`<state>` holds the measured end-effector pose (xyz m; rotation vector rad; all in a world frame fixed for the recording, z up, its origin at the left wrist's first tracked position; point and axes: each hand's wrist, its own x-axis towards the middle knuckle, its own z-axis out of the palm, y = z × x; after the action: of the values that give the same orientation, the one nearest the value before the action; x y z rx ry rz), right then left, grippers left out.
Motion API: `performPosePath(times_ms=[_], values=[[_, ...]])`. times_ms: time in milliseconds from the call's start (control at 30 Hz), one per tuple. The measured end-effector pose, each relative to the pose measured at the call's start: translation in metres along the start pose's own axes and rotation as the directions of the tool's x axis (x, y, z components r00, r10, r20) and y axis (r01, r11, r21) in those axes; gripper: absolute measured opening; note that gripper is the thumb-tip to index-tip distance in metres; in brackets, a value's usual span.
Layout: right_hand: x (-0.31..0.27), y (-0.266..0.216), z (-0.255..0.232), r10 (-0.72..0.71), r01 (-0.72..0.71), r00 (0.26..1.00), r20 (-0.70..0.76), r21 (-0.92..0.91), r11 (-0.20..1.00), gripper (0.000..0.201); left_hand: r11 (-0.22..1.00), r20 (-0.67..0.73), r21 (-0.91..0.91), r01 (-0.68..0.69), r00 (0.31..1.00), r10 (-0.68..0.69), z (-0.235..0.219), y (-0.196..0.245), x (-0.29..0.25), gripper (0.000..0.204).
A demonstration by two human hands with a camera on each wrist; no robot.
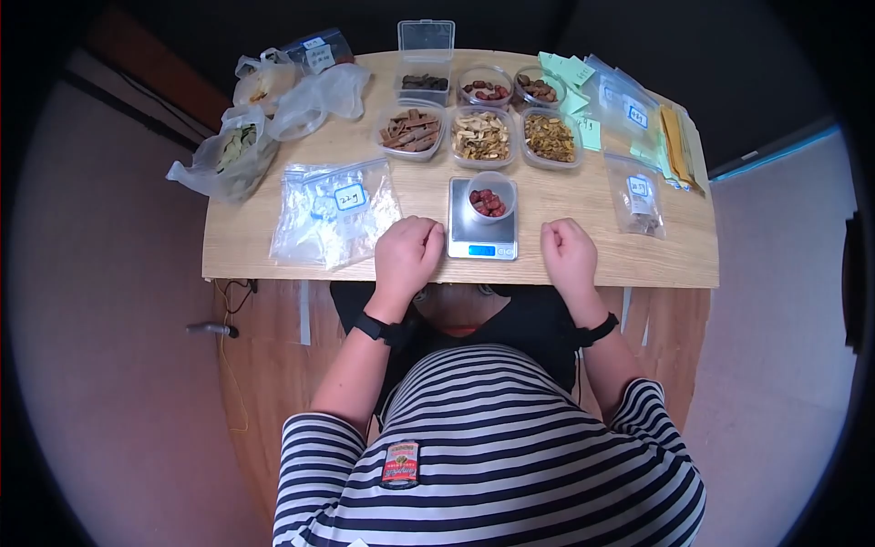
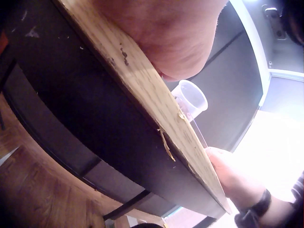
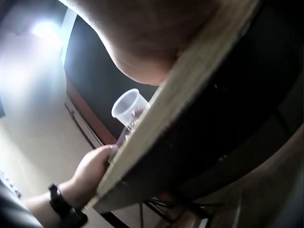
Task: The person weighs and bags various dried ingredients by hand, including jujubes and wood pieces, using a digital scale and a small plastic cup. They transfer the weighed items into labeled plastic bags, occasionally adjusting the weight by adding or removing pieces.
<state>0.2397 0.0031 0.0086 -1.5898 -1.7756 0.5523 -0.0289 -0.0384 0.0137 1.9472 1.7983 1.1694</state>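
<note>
A digital kitchen scale [image 1: 481,239] lies near the front edge of the table, its display lit blue. On its plate stands a clear plastic cup [image 2: 192,97] with dark red dried dates [image 1: 488,202] inside. To the left of the scale my left hand [image 1: 407,255] rests on the tabletop with its fingers curled in. My right hand [image 1: 570,255] rests in the same way to the right of the scale. Nothing shows in either hand. Beside the left hand lies a clear zip bag [image 1: 319,223] labelled 22g.
Behind the scale stand several clear tubs, including ones with bark pieces [image 1: 410,135], pale slices [image 1: 480,137] and yellowish-brown pieces [image 1: 550,139]. Plastic bags [image 1: 239,155] sit at the left. At the right are a small labelled zip bag [image 1: 638,205], green slips [image 1: 570,71] and brown envelopes [image 1: 676,146].
</note>
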Motion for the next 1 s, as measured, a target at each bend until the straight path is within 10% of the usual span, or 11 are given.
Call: performPosePath(times_ms=[67,767,833,1000], values=[[-0.003,-0.002,0.003,-0.245,0.237,0.969,-0.035,-0.158,0.959,0.019,1.000,0.016,0.006,0.002,1.000,-0.002,-0.001,0.001,-0.001,0.017],[-0.004,0.001,0.002,-0.220,0.214,0.974,-0.058,-0.095,0.972,0.019,0.987,-0.300,0.148,0.062,0.954,-0.015,0.006,-0.009,-0.009,0.011],[-0.004,0.001,0.002,-0.218,0.212,0.974,-0.059,-0.093,0.973,0.019,0.859,-0.405,0.492,0.143,0.911,0.080,0.007,0.005,0.000,0.019],[-0.004,0.002,0.001,-0.214,0.208,0.975,-0.054,-0.097,0.973,0.021,0.862,-0.273,0.468,0.192,0.960,-0.065,0.011,-0.011,-0.005,0.027]])
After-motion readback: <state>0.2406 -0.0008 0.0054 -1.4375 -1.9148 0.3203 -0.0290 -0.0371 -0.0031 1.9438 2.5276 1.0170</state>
